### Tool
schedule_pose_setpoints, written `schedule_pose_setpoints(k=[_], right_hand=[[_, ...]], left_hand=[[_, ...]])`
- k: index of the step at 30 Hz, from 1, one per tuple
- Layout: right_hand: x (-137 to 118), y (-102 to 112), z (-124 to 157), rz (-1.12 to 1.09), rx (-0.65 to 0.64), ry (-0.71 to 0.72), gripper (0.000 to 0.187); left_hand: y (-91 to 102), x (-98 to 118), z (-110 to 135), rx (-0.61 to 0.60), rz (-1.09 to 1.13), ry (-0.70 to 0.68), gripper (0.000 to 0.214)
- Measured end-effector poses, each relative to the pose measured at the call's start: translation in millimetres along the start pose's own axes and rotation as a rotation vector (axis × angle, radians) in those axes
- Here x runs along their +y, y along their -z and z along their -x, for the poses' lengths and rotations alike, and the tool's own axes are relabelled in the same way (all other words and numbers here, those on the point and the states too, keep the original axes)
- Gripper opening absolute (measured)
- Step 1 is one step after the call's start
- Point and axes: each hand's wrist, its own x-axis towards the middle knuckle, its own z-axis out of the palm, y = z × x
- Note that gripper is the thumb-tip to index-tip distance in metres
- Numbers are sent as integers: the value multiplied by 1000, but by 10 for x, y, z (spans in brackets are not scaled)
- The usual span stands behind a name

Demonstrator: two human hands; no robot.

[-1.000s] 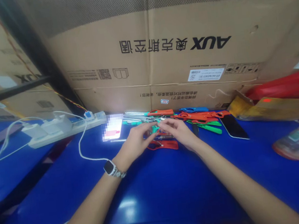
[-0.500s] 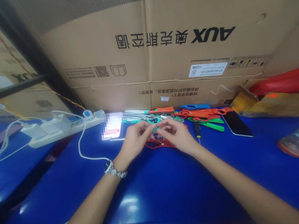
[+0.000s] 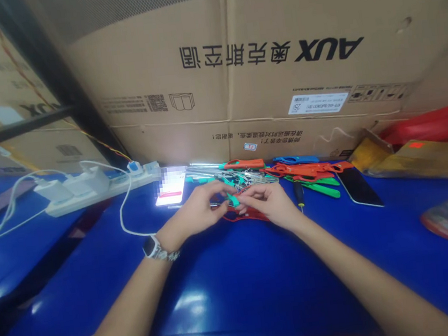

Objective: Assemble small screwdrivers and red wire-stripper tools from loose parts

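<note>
A small teal plastic piece (image 3: 233,200) is held between the fingertips of both hands. My left hand (image 3: 200,208), with a watch (image 3: 151,246) at its wrist, has thumb and fingers closed around the piece's left side. From the other side, my right hand (image 3: 268,202) pinches it between thumb and forefinger. Just below the fingers lies a red plastic handle shell (image 3: 249,215), partly covered by the hands. Behind them is a heap of thin metal rods (image 3: 255,175) with teal ends. An orange handle (image 3: 248,163) rests at the heap's back edge.
Orange shells (image 3: 308,168), green shells (image 3: 321,189) and a blue shell (image 3: 296,160) lie right of the heap. Nearby are a screwdriver (image 3: 299,194) and a dark phone (image 3: 359,187). A lit phone (image 3: 172,187) and a power strip (image 3: 116,185) sit left. A cardboard box (image 3: 207,94) stands behind.
My left hand has shifted slightly left and its fingers have parted somewhat, so more of the teal piece shows. My right hand still pinches. The whole view has shifted a little.
</note>
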Motion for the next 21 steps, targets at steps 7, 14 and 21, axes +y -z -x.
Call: schedule_pose_setpoints(k=[7,14,21], right_hand=[[-10,19,18,381,-22,110,24],[-36,68,112,843,-162,262,8],[67,79,85,827,-215,175,12]], left_hand=[[67,-58,-10,-94,-9,70,13],[59,-157,8,-141,-60,79,12],[21,-177,-5,-158,-90,79,18]])
